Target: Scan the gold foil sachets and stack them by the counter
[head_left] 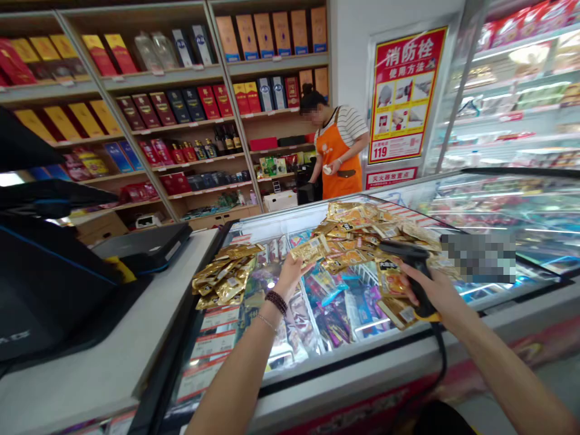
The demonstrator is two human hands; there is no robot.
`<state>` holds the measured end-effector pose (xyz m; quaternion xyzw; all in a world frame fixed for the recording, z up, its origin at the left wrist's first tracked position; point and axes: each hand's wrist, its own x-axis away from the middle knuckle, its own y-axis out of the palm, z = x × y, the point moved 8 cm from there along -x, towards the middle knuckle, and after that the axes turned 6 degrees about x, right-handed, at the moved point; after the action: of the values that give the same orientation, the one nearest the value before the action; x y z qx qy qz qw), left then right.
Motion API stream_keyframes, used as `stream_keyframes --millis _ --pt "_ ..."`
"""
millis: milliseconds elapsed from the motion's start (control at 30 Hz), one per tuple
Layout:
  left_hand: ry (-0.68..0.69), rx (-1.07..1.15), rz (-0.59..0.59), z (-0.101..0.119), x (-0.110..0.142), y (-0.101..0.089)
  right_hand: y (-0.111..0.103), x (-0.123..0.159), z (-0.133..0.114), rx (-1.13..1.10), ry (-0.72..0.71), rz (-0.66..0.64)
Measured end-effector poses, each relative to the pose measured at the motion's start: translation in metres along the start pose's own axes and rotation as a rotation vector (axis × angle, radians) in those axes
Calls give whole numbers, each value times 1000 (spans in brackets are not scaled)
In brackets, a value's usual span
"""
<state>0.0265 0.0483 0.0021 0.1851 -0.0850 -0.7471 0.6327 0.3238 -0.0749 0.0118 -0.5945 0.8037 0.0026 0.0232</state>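
Note:
My left hand (294, 273) grips a gold foil snack packet (312, 249) by its near end, above the glass top of a chest freezer (312, 356). A black barcode scanner (414, 266) with a cable hanging from its handle is wrapped in my right hand (437, 293). Close to the scanner lie more gold packets (390, 278), partly hidden by it and my fingers. A large heap of similar packets (353, 223) spreads over the far middle of the glass. Another pile (226, 279) rests on the left side of the freezer top.
On the left, a counter (181, 302) holds a black checkout machine (58, 284) and a flat scale (145, 244). A person in an orange apron (339, 157) stands behind the freezer by shelves of boxed bottles (194, 103). A refrigerated display (521, 90) stands at the right.

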Motion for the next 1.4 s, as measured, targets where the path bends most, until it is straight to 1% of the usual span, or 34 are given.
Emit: stream_keyframes --millis 100,200,300,400,567,833,1133,1400 --pt "-39 99 45 -4 8 -21 41 8 -5 35 10 -120" --pt "-49 119 127 -5 9 -35 84 19 -8 95 9 -232" --pt "-30 125 153 -4 7 -39 118 30 -15 166 -32 -322" --pt "-8 127 131 -3 7 -37 137 37 -24 237 -73 -342" --pt "-1 128 136 -1 7 -37 144 40 -37 313 -110 -275" --pt "-12 140 148 -2 6 -40 143 41 -36 315 -104 -266" --pt "-24 171 190 -4 6 -43 143 48 -47 282 -109 -251" --pt "-13 168 159 -4 5 -42 142 48 -47 298 -110 -239"
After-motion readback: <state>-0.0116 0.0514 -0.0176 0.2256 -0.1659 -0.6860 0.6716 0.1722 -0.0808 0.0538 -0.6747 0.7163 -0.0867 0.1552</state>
